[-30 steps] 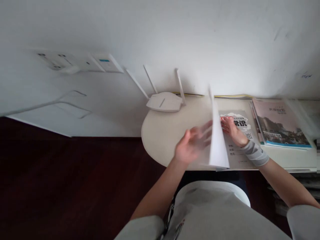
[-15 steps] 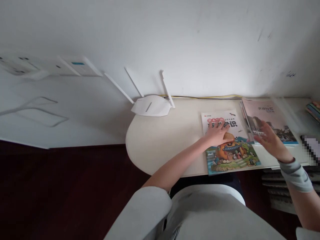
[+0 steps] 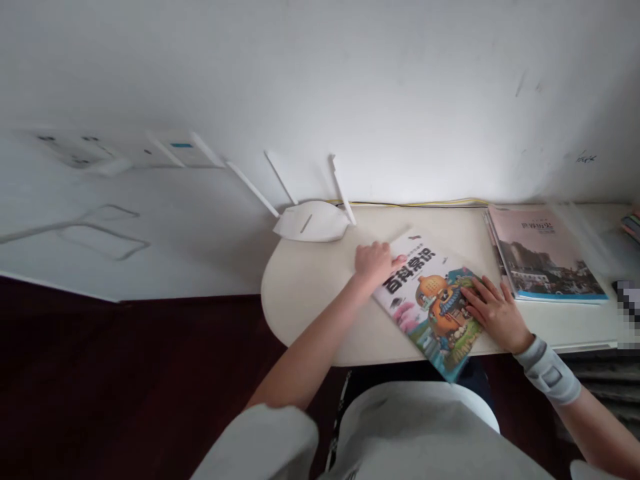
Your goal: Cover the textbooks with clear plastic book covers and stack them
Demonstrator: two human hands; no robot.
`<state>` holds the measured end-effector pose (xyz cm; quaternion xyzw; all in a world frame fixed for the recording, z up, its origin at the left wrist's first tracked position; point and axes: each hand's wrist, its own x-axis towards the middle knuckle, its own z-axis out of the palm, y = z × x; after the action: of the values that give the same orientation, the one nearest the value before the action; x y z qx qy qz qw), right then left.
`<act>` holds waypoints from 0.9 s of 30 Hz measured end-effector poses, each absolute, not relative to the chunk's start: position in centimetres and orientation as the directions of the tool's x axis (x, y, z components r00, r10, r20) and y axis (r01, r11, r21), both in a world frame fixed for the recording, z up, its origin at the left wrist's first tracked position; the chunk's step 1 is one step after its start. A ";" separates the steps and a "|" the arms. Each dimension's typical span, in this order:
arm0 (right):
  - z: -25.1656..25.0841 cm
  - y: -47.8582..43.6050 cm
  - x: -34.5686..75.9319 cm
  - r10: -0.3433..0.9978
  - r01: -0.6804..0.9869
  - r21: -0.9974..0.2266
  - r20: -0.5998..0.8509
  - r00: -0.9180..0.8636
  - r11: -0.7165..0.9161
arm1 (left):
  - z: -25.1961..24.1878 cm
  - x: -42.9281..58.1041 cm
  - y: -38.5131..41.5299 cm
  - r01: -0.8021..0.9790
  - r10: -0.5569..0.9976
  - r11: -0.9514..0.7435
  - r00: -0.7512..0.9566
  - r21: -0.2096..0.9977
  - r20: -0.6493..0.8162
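A picture book [image 3: 425, 307] with an orange pumpkin house on its cover lies turned at an angle on the white table, its lower corner sticking out past the front edge. My left hand [image 3: 376, 265] is closed on the book's upper left corner, thumb on the cover and the other fingers curled at the edge. On the book's right side rests my right hand [image 3: 497, 313], its fingers outstretched and apart over the cover; a grey band circles that wrist. A stack of books [image 3: 547, 253] with a pinkish history cover on top sits to the right of my right hand.
A white router [image 3: 313, 222] with several antennas stands at the table's [image 3: 310, 300] back left. Cables [image 3: 425, 203] run along the wall. Wall sockets [image 3: 120, 152] are at the left. A dark, partly blurred-out object [image 3: 627, 300] lies at the right edge.
The picture book has turned and shifted slightly left. My left hand went from lying on its cover to gripping its upper left corner. My right hand moved from the stack onto the picture book.
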<state>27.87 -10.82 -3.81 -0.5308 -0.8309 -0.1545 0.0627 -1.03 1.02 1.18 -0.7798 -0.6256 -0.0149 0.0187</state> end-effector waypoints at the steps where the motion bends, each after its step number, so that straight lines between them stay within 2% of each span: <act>1: -3.6 -9.7 27.6 0.876 0.912 0.188 0.261 -0.404 0.365 | 1.3 -3.0 0.1 0.990 0.990 -0.140 0.140 -0.018 -0.011; 3: -3.1 -7.4 26.9 0.910 0.938 0.167 0.239 -0.339 0.305 | 1.3 -6.7 -1.5 0.999 0.991 -0.041 0.042 0.007 -0.127; 6: -2.2 -3.9 25.7 0.959 0.971 0.104 0.165 -0.229 0.214 | 0.7 -10.8 -2.3 0.980 0.951 0.030 0.032 0.196 -0.307; 7: -1.9 -2.7 25.4 0.972 0.980 0.081 0.138 -0.191 0.181 | 0.4 -11.6 -2.0 0.961 0.951 0.046 0.041 0.273 -0.306; 9: -1.5 -0.3 25.1 0.990 0.994 0.008 0.085 -0.113 0.113 | -0.1 -12.3 -0.8 0.919 0.976 0.049 0.038 0.390 -0.213; 11: -1.3 1.8 25.3 0.999 0.992 -0.117 0.021 -0.046 0.049 | -0.5 -12.2 1.0 0.897 0.994 0.026 0.024 0.441 -0.106; 13: -1.3 3.5 25.8 0.999 0.973 -0.231 -0.036 -0.005 -0.003 | -0.6 -11.7 2.7 0.892 0.995 0.000 0.044 0.452 -0.086; 15: -1.4 4.6 26.3 0.998 0.959 -0.284 -0.070 0.007 -0.026 | -0.7 -11.2 4.0 0.886 0.995 -0.023 0.064 0.463 -0.073; 27: -0.7 5.9 25.5 0.993 0.945 -0.327 -0.115 -0.030 -0.010 | -0.8 -10.0 3.5 0.918 0.999 -0.001 -0.012 0.397 0.029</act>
<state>25.52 5.91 -0.68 -0.6925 -0.6996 0.1591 0.0754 -10.03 3.53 -0.85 -0.6903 -0.6944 -0.1543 -0.1322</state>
